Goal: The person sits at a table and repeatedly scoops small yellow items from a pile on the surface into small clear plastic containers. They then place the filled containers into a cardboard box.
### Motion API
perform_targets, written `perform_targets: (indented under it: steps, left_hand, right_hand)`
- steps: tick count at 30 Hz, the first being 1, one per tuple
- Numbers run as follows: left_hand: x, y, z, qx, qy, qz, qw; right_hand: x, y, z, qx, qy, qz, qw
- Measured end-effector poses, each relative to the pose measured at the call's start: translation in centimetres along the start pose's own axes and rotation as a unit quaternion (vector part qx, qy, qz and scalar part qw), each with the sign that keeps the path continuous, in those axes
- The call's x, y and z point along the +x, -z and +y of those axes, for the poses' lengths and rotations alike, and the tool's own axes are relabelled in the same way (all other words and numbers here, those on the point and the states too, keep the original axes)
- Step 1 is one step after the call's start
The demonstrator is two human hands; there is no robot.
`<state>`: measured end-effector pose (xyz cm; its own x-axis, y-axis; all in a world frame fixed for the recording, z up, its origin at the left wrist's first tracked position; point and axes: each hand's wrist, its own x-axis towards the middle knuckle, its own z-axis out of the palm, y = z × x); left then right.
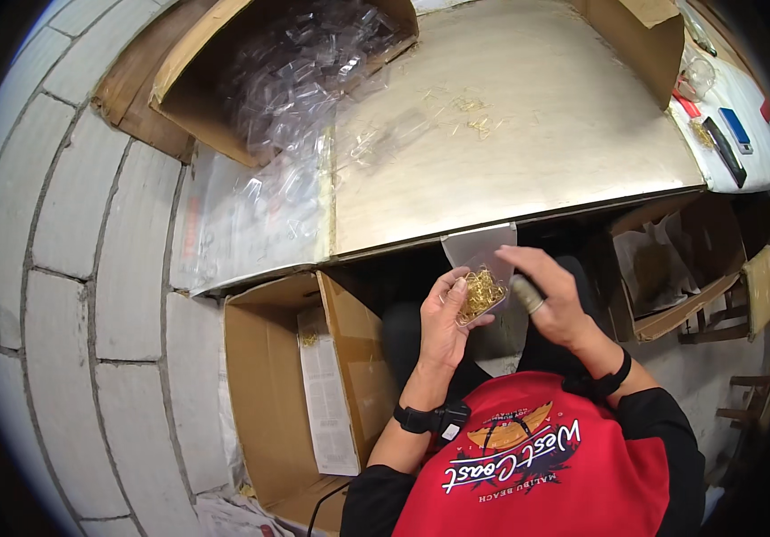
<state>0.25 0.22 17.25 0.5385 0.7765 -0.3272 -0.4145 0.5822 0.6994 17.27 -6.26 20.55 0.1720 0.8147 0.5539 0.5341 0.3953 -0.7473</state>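
Observation:
My left hand (445,315) is closed round a small clear plastic box (467,320), held above my lap just below the table's front edge. A tangle of small gold-coloured wire pieces (485,294) fills the box; their exact kind is too small to make out. A pale see-through lid or flap (481,243) stands up at its far side. Beside the box, on the right, is my right hand (548,288), fingers stretched toward the flap and thumb apart. Its thumb wears a greyish wrap. Whether those fingertips touch the flap cannot be told.
More gold wire pieces (474,116) lie scattered on the pale tabletop (528,179). Clear plastic boxes (304,80) spill from a tilted carton (197,85). Below stand an open carton (259,358) at left and another carton (684,295) at right, by a wooden stool (761,291).

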Motion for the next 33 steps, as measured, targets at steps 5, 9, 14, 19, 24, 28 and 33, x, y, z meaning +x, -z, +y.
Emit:
perform_targets:
  steps: [5,9,14,19,24,28,33]
  left_hand:
    - [-0.2,0.1,-0.5,0.056,-0.011,0.029,0.998]
    - [0.0,0.1,-1.7,0.078,0.005,0.043,0.996]
    - [0.1,0.4,-2.4,0.071,0.041,0.049,0.995]
    - [0.0,0.7,-1.5,0.000,0.047,0.000,0.999]
    - [0.5,1.3,-2.1,-0.036,0.011,-0.001,0.999]
    - [0.4,0.5,-1.2,-0.014,-0.029,-0.006,0.999]
    - [0.6,-0.2,2.1,0.001,-0.034,0.017,0.999]
  right_hand:
    - [-1.3,-0.6,1.9,0.267,-0.308,-0.072,0.910]
    - [-1.4,-1.5,2.4,0.257,-0.373,-0.083,0.888]
    - [-1.2,-1.7,3.0,0.212,-0.416,-0.103,0.878]
    - [-1.5,-0.7,2.2,-0.048,-0.106,-0.031,0.993]
    - [-2.7,-1.6,0.9,-0.218,0.090,-0.215,0.948]
    - [-1.5,-1.8,0.7,-0.230,0.088,-0.212,0.946]
    - [1.0,-2.8,-1.0,-0.198,0.070,-0.222,0.952]
